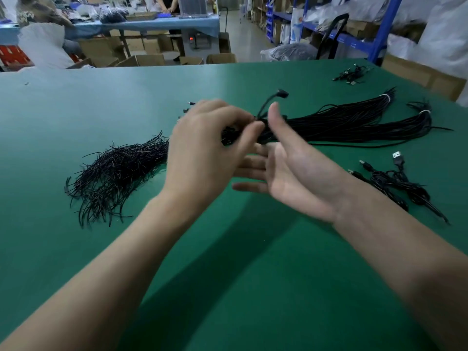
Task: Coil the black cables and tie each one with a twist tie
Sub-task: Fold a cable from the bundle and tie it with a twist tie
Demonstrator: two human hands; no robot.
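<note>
Above the green table (pixel 228 287) my left hand (pixel 205 153) pinches a small coiled black cable (pixel 262 139) between thumb and curled fingers. One connector end (pixel 282 93) of that cable sticks up above the hands. My right hand (pixel 291 171) lies palm up just right of the coil, with straight fingers under it and the thumb raised beside it. A loose pile of black twist ties (pixel 119 173) lies on the table to the left. Whether a tie is on the coil is hidden by my fingers.
A long bundle of straight black cables (pixel 354 122), banded white at its far ends, stretches right behind my hands. Some coiled USB cables (pixel 400 183) lie at the right, and a few more (pixel 352 74) lie near the far right corner. Boxes and shelves stand beyond the table.
</note>
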